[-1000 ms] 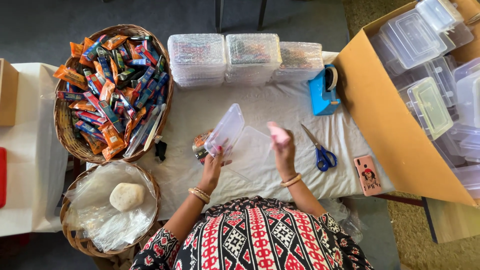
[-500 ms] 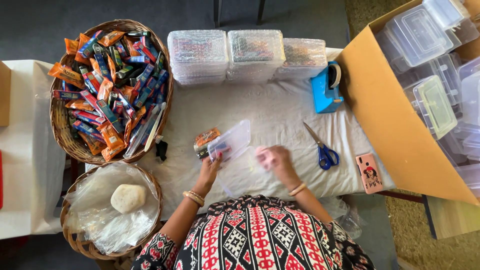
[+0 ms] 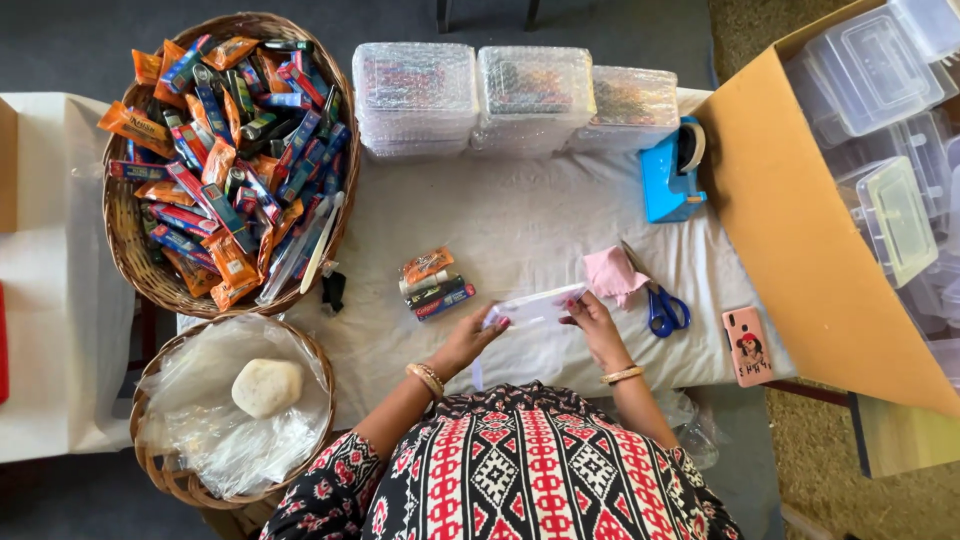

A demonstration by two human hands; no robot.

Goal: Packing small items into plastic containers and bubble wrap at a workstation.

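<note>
Near the bench's front edge, both hands, left hand (image 3: 470,340) and right hand (image 3: 597,325), now pinch the clear plastic case (image 3: 535,305) lowered flat; pink cloth (image 3: 610,273) set aside.

We hold clear plastic box (image 3: 535,305) w/ left hand (image 3: 478,335) & right hand (image 3: 594,322); pink cloth (image 3: 610,273), scissors (image 3: 655,295), small packets (image 3: 432,284) nearby.

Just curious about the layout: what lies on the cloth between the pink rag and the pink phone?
In the head view, blue-handled scissors lie between the pink rag and the pink phone.
</note>
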